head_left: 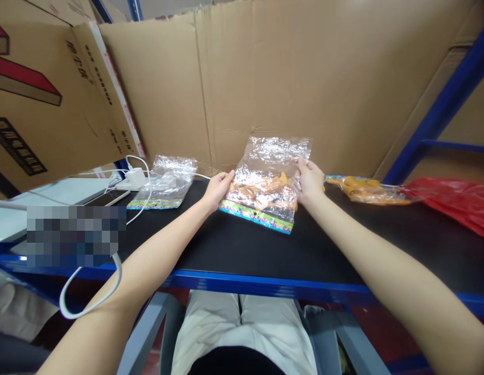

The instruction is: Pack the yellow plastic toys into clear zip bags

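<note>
Both hands hold a clear plastic bag (265, 161) up over the black tabletop, tilted toward me. Its colourful header strip (257, 217) points down at my side. Inside are orange pieces (271, 183) whose exact kind I cannot make out through the glare. My left hand (219, 188) pinches the bag's left edge near the strip. On the right edge, my right hand (310, 179) grips it with thumb and fingers. Just right of that hand lies another bag with orange pieces (359, 188). A flatter clear bag (167, 179) with a similar strip lies to the left.
A red plastic bag (453, 200) lies at the right. On the left are a white charger (135, 178) with cables, a phone (109, 198) and a pale flat panel (65, 192). Cardboard (288, 67) walls the back; a blue frame edge (265, 281) runs along the front.
</note>
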Demonstrator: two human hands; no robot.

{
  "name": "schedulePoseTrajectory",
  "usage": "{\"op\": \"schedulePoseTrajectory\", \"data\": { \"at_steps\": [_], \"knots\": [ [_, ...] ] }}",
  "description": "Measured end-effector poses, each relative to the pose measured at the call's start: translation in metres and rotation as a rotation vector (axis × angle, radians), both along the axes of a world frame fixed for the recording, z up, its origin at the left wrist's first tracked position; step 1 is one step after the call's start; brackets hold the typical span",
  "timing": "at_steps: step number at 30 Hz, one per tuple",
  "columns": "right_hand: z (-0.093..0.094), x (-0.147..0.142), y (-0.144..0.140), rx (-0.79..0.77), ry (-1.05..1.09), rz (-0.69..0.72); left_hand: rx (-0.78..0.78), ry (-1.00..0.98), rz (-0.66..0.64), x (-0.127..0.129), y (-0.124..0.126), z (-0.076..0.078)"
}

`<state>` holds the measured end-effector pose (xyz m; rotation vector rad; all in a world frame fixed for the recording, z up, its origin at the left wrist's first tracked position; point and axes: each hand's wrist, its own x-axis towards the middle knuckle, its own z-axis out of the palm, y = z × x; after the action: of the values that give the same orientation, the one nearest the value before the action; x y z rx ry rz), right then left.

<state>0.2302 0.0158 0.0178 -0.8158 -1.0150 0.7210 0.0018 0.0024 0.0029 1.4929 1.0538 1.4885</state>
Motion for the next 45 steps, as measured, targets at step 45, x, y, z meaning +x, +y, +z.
{"op": "schedulePoseTrajectory", "data": {
  "at_steps": [45],
  "knots": [
    [0.000,-0.023,-0.025,-0.208,-0.116,0.383,-0.034,-0.159,0.081,-0.009,0.017,-0.009]
  ]
}}
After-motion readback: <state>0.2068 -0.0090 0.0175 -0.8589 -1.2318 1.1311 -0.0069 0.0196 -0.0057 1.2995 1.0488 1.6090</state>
